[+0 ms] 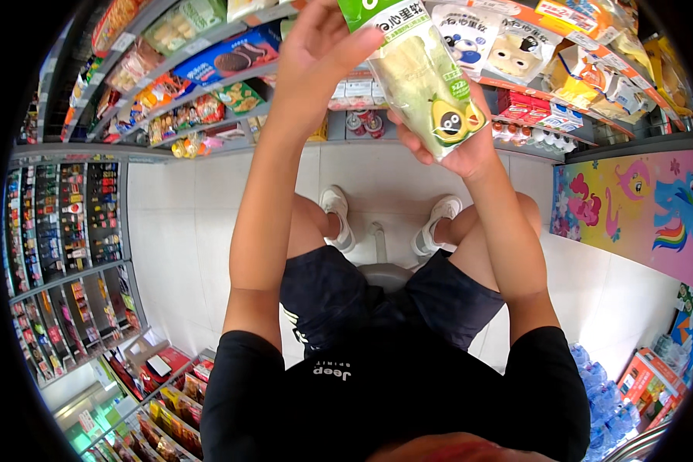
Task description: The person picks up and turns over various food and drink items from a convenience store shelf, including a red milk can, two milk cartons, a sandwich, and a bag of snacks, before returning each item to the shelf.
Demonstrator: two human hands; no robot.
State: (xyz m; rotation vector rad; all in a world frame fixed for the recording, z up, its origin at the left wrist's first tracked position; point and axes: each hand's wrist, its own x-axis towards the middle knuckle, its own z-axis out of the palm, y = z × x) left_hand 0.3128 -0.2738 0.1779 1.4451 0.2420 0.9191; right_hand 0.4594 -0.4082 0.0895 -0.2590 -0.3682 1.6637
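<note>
A clear, green-and-white bread package [423, 77] with a cartoon avocado on its lower end is held up in front of the shelf. My right hand [470, 142] is closed around its lower end, fingertips at the left edge and palm beneath. At the upper left edge is my left hand [319, 58], slightly blurred, with its thumb stretched across onto the package and its fingers apart, loosely bent. The pale contents show through the clear film.
Ahead, curved shelves carry white snack bags [520, 46], a blue cookie package [231, 58] and red boxes [523, 104]. A rack of small goods [69, 215] stands left. At right are a colourful cartoon panel [639, 204] and blue-wrapped bottles [608, 400]. Below me is a grey stool [385, 276].
</note>
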